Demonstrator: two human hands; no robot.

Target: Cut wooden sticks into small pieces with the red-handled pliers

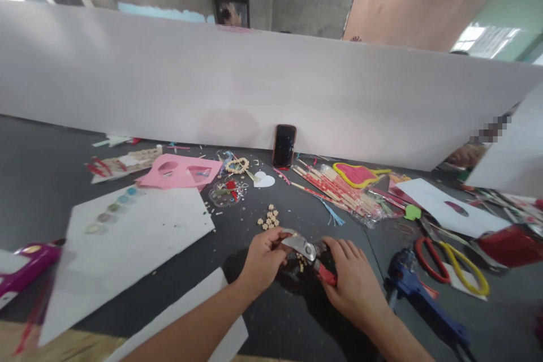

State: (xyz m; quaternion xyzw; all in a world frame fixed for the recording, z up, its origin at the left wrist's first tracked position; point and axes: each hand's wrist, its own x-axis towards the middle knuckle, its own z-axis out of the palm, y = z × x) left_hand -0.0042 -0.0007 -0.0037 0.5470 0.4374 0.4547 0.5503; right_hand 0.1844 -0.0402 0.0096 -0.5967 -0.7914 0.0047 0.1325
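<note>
My right hand (358, 280) is wrapped around the red-handled pruning shears (304, 248), whose metal blades point left. My left hand (262, 260) is closed in a pinch at the blade tips. What lies between its fingers is hidden. Under the shears, small pale bits (302, 263) lie on the dark table. Just beyond my left hand sits a small pile of pale, flower-shaped wooden pieces (270, 218). A white paper heart (263, 180) lies farther back, beside a ring of pale pieces (237, 166).
A phone (284, 146) leans against the white partition (178, 79). Red-patterned sticks (326, 184) lie right of centre. Scissors (456, 268) and a blue glue gun (424, 294) are at right. Left are a white board (148, 243), pink paper (182, 171) and a purple glue gun (31, 268).
</note>
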